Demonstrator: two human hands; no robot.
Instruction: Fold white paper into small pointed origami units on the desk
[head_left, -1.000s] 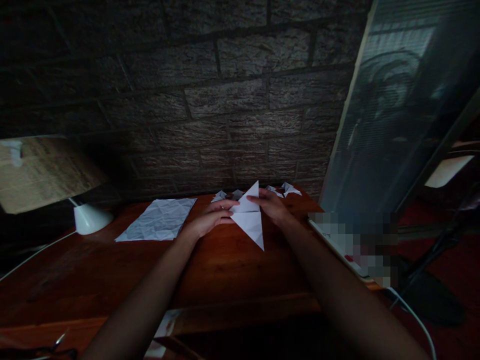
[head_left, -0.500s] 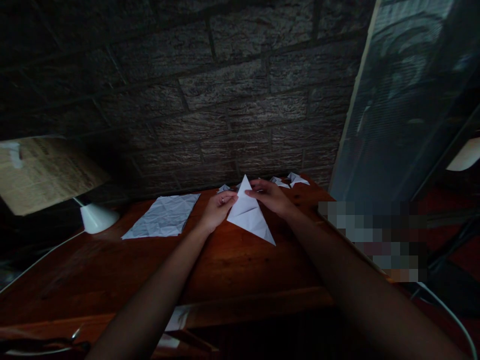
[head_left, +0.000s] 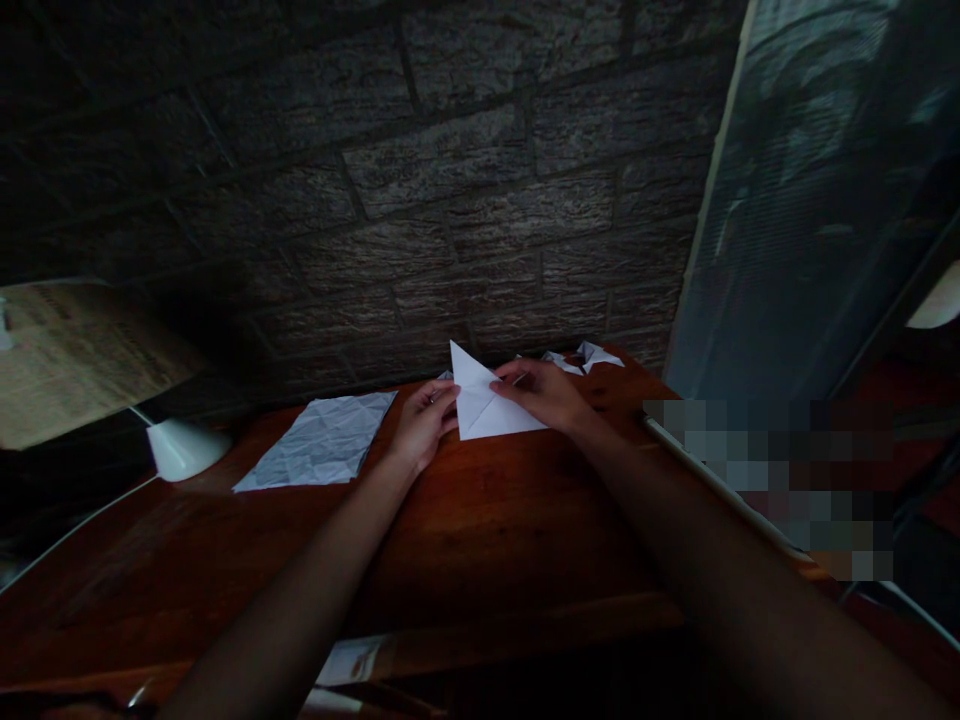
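A white folded paper triangle (head_left: pixel 484 405) lies on the far middle of a reddish wooden table (head_left: pixel 480 530), one point sticking up toward the wall. My left hand (head_left: pixel 424 428) rests at its left edge, fingers curled against the paper, a ring on one finger. My right hand (head_left: pixel 541 395) pinches the paper's right side, thumb and fingers closed on it. Both forearms reach in from the bottom of the view.
A creased flat sheet of paper (head_left: pixel 319 452) lies left of my hands. Small folded paper pieces (head_left: pixel 581 358) sit by the brick wall (head_left: pixel 450 200). A white lamp base (head_left: pixel 184 448) with a tan shade (head_left: pixel 67 355) stands far left. A blurred-out object lies along the table's right edge.
The folded paper has turned: its long lower point, which reached toward me, has swung up and right, and the shape now looks shorter. Both hands stayed on it. The camera tilted slightly.
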